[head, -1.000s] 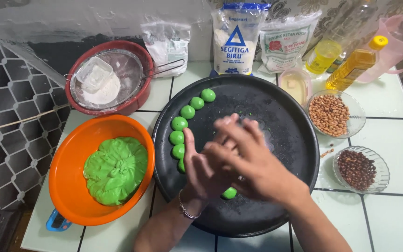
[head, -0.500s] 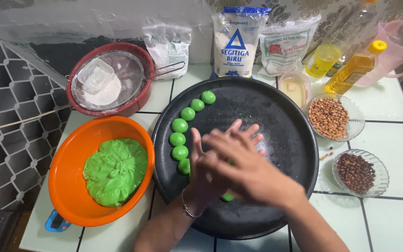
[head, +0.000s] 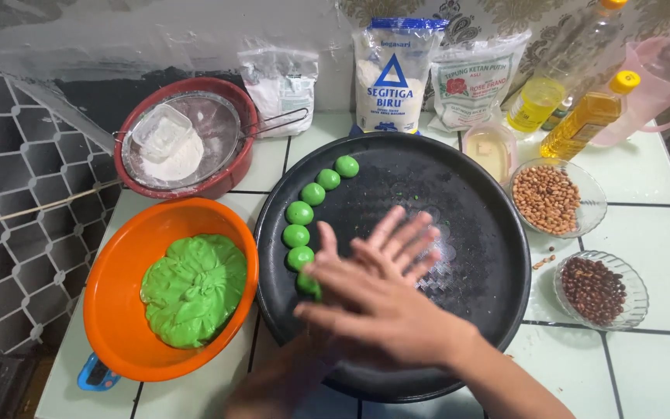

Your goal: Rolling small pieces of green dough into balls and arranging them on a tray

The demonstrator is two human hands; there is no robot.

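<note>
Head view catching right hand [head: 385, 318] lying palm down across left hand [head: 397, 240], both hovering over black tray [head: 474, 178], fingers on both stretching out straight and slightly fanned, gripping nothing by the tips; possibly pressing a lump of dough between the palms, though, that spot being hidden, cannot tell. Counting 5 green balls [head: 299, 213] curving in a row along tray's left edge, with a 6th ball [head: 309, 285] peeking out just under the right fingertips. Sitting just beside tray on the left, orange bowl [head: 118, 256] holding the green dough [head: 194, 289]. Judging the risks: squeezing too hard likely flattening or smearing anything lying between the palms; sliding the right hand leftward likely knocking or denting that 6th ball, being so near the fingertips; sticking to bare skin possibly tearing a piece when parting the palms; swinging the right forearm outward possibly nudging the peanut dish [head: 550, 199] or bean dish [head: 595, 289] resting near tray's right side.
</note>
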